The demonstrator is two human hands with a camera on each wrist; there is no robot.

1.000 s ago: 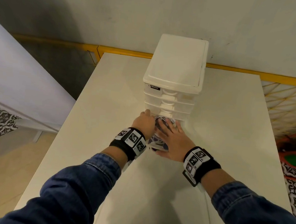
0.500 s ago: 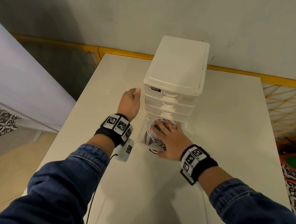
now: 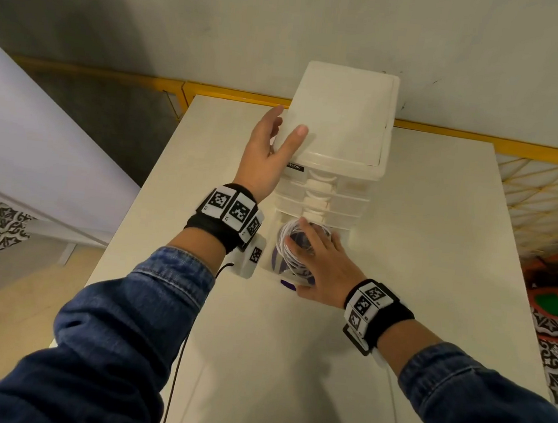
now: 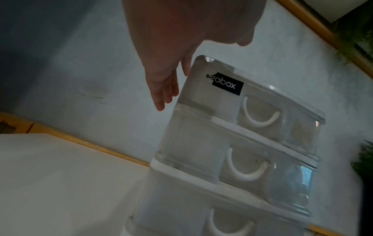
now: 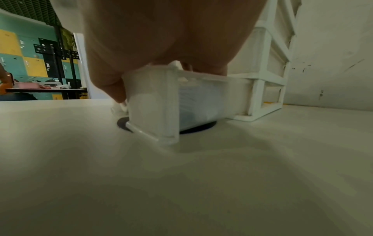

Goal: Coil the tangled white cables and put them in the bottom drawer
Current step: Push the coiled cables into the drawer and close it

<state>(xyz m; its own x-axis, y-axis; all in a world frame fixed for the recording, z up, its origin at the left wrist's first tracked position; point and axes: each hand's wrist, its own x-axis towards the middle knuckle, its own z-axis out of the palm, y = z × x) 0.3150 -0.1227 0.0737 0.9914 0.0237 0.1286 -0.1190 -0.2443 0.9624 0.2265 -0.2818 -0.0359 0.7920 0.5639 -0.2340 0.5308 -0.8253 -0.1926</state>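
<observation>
A white drawer tower (image 3: 345, 128) stands at the back of the white table (image 3: 422, 243). Its bottom drawer (image 5: 153, 102) is pulled out toward me, with the coiled white cables (image 3: 287, 246) lying inside. My right hand (image 3: 320, 264) lies flat on the coil, fingers straight, thumb down at the drawer's front. My left hand (image 3: 270, 152) rests against the tower's top left corner (image 4: 193, 67), thumb on the lid, fingers along the side, straight. The upper drawers (image 4: 258, 115) are closed.
A yellow rail (image 3: 484, 143) runs along the wall behind the table. A grey partition (image 3: 37, 137) stands at the left and yellow netting (image 3: 547, 205) at the right. Bare table top lies in front of the drawer (image 3: 288, 367).
My left hand has left the drawer, risen along the tower's left side and come to its top corner. My right hand has stayed on the coil in the drawer.
</observation>
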